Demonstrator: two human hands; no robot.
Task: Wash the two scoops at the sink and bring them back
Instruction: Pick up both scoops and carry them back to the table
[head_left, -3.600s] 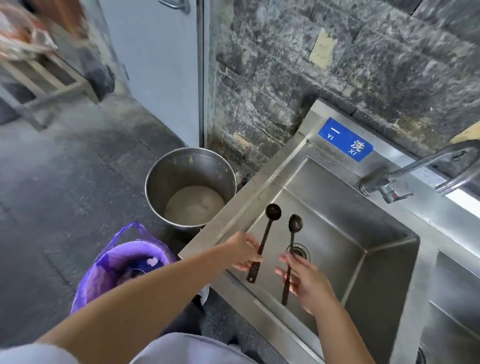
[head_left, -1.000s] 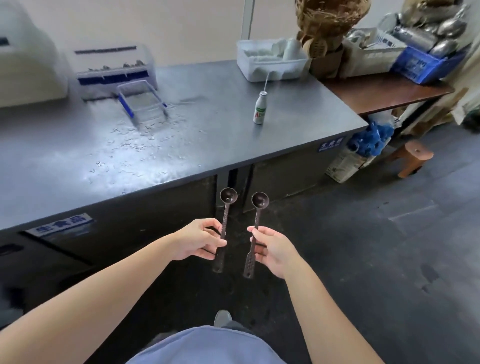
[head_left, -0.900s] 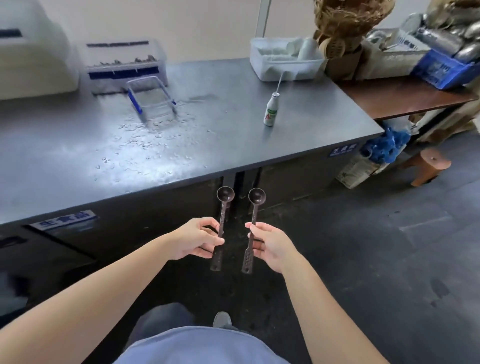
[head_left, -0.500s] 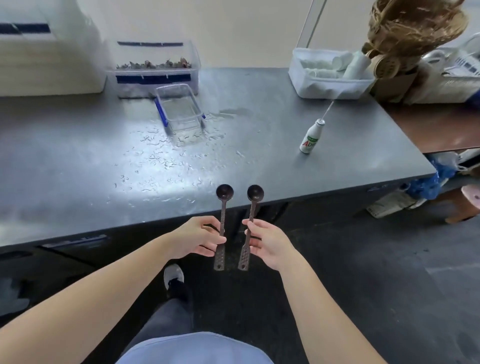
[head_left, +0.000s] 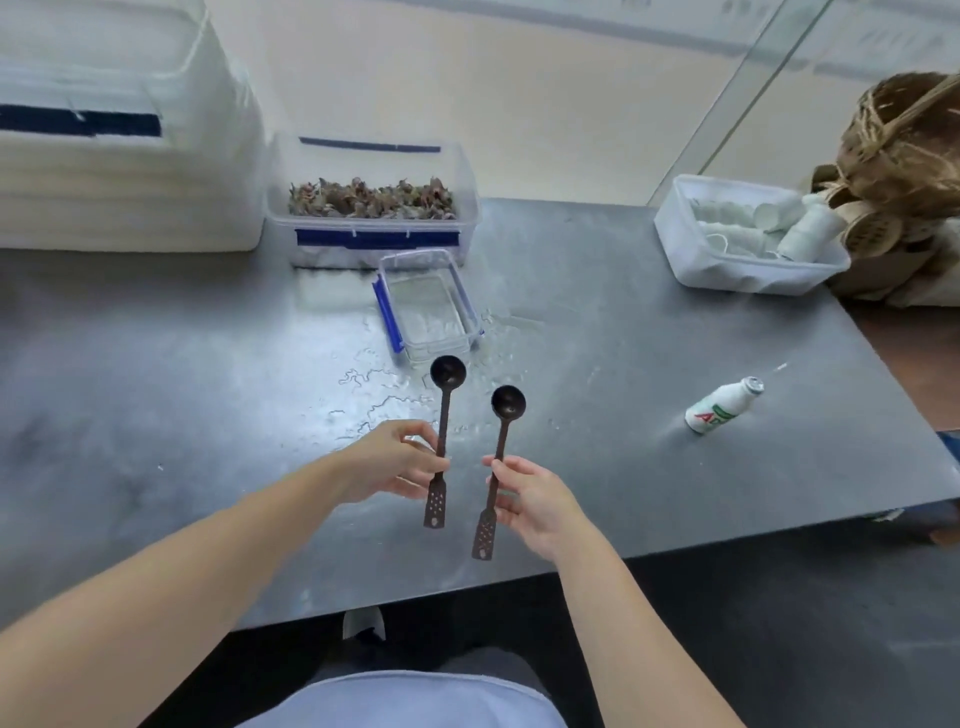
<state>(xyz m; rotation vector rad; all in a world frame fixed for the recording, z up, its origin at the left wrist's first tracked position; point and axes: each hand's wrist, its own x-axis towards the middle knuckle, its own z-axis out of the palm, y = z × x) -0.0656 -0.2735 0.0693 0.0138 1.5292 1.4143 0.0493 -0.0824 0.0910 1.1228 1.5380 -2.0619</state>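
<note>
From the head camera, you stand at the steel counter (head_left: 156, 364) with no sink in sight, so the carrying back looks nearly done; only setting the scoops down seems left. Your left hand (head_left: 395, 460) pinches the left scoop (head_left: 444, 431) mid-handle, bowl up, over the wet patch near the small clear container (head_left: 428, 306). Your right hand (head_left: 530, 499) grips the right scoop (head_left: 501, 457) likewise, both forearms stretched forward.

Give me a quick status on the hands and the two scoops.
Left hand grips one scoop, right hand the other scoop. Both held over the wet steel table, bowls forward. Small clear container just ahead.
</note>
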